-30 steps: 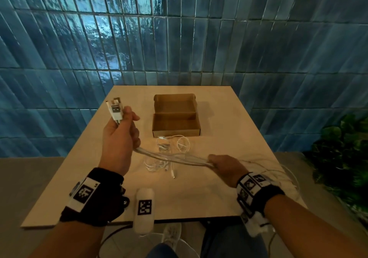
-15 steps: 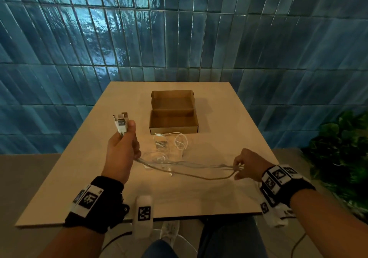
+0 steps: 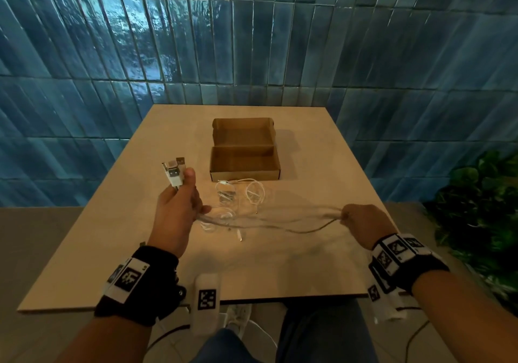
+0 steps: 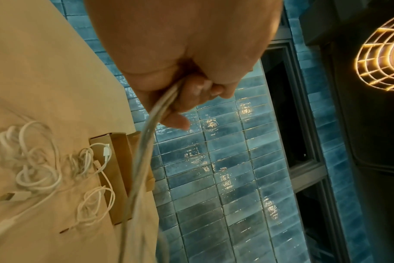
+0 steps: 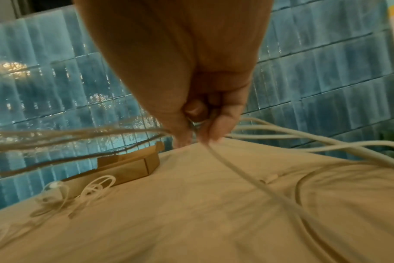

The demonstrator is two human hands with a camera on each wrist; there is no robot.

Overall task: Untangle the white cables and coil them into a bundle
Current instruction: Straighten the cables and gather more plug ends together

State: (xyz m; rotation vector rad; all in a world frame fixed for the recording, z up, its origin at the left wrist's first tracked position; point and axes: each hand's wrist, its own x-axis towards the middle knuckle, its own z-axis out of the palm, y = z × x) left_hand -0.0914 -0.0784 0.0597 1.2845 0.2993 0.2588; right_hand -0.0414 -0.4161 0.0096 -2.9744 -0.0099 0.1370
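Note:
My left hand (image 3: 179, 208) is raised over the table's left half and grips several white cables just below their USB plugs (image 3: 174, 174), which stick up above my thumb. The cable strands (image 3: 269, 218) run blurred to the right, above the table, into my right hand (image 3: 360, 219), which pinches them between curled fingers (image 5: 223, 122). Beyond the right hand the strands (image 5: 304, 142) fall loose over the table's right side. In the left wrist view the bunched cables (image 4: 151, 128) leave my fist downward. More white cables (image 3: 241, 194) lie tangled on the table in front of the box.
An open cardboard box (image 3: 245, 149) stands at the middle of the light wooden table (image 3: 308, 264), lid flap back. Blue tiled wall behind. A green plant (image 3: 482, 211) stands at the right. A tagged white device (image 3: 206, 303) hangs at the near table edge.
My right hand has slid right along the cables, from the table's middle to its right side, stretching the strands out. My left hand has lowered slightly, still holding the plug ends.

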